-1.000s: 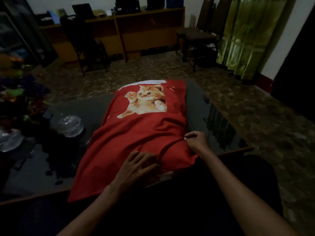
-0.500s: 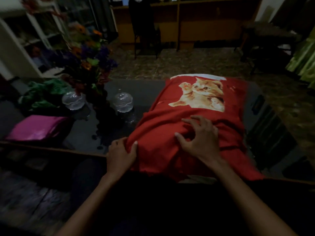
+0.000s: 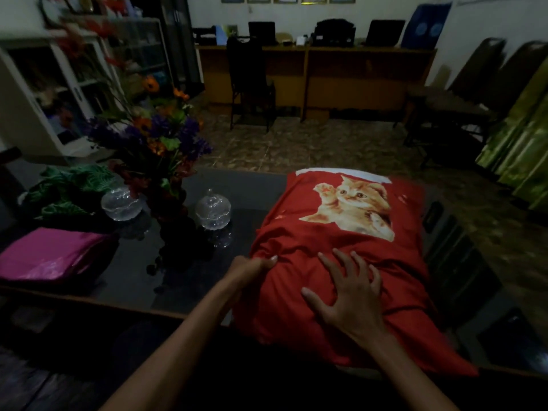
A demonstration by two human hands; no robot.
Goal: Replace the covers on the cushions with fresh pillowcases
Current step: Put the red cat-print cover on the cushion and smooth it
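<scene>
Since the frame a second ago, the hands have been swapped across the pillow: the left hand (image 3: 253,266) has been shifted from the middle of the red cloth to its left edge, and the right hand (image 3: 347,295) has been brought from the right edge onto the top. The view has also been swung left, so a vase of flowers (image 3: 154,143) and a folded pink cloth (image 3: 50,253) are now taken in.

The pillow, in its red pillowcase (image 3: 341,262) with the kitten print, is laid lengthwise on the dark glass tabletop (image 3: 166,280), its near end overhanging the front edge. A strip of white is shown past the far hem, so the case is judged not quite drawn over that end. The right hand is laid flat, fingers (image 3: 329,262) spread wide, apparently to pin the stuffing down. A fold at the left side is gripped by the left hand, likely so the cloth can be tugged along and the bunched wrinkles across the middle taken out.

The left hand's fingers are mostly hidden behind the fold; only a thumb tip is made out. The case's open end is lost in shadow at the near edge. Two glass jars (image 3: 213,209) and a green bundle (image 3: 68,188) are seen near the vase, well apart from the pillow.
</scene>
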